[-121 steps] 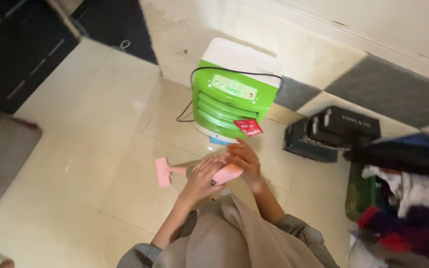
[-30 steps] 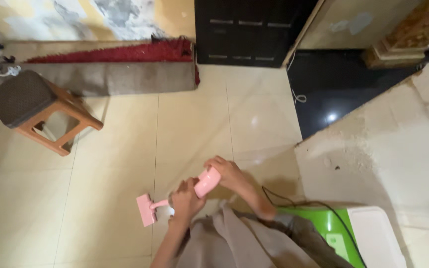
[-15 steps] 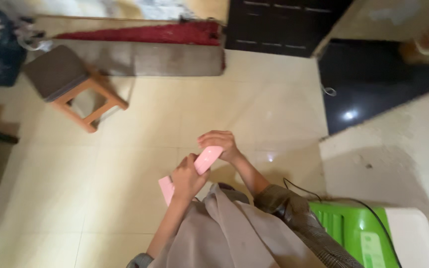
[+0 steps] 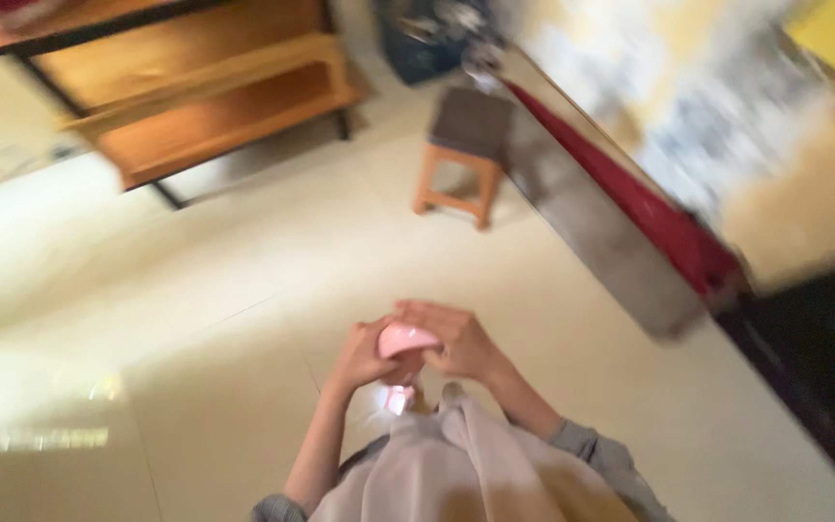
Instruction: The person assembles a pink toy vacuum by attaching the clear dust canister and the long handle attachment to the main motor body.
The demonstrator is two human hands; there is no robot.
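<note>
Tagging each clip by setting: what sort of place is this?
Probably a room in a home: a tiled floor, a small wooden stool, a low wooden shelf and a rolled rug along the wall. The picture is blurred.

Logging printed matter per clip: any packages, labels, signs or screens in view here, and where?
None can be made out; the frame is blurred.
Both hands, left hand and right hand, hold a plain pink tool, with no label visible on it.
</note>
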